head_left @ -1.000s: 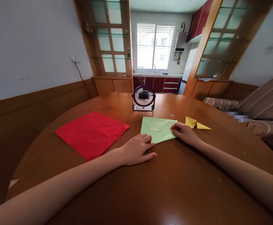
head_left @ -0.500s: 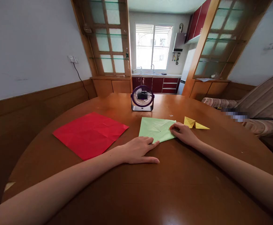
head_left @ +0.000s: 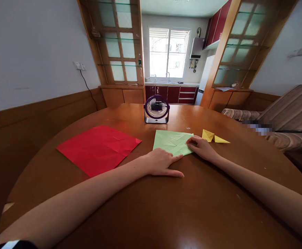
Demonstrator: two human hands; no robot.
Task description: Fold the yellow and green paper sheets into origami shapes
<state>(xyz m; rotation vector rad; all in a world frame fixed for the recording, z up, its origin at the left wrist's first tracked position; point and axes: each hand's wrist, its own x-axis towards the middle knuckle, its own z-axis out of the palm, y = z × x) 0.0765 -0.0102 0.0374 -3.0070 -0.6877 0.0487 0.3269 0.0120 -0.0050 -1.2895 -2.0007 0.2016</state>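
Observation:
A light green sheet of paper [head_left: 170, 140], with creases near its middle, lies flat on the wooden table. Along its near edge rests my left hand [head_left: 162, 162], index finger stretched over the edge and thumb spread apart on the table side. My right hand [head_left: 199, 147] has its fingers curled together at the sheet's right corner, pinching or pressing it; the fingertips are partly hidden. Just beyond that hand sits a folded yellow paper piece [head_left: 215, 137] with pointed ends. To the left, a larger creased red sheet of paper [head_left: 99, 148] lies flat, partly beside my left forearm.
A small purple fan [head_left: 156, 108] on a stand is at the far side of the round wooden table [head_left: 182, 214]. At the right is a striped sofa [head_left: 291, 117]. Beyond the table are shelves and a kitchen with a window [head_left: 168, 52].
My left hand has slid right along the near edge of the green paper. My right hand stays at the right corner. The camera view has shifted slightly.

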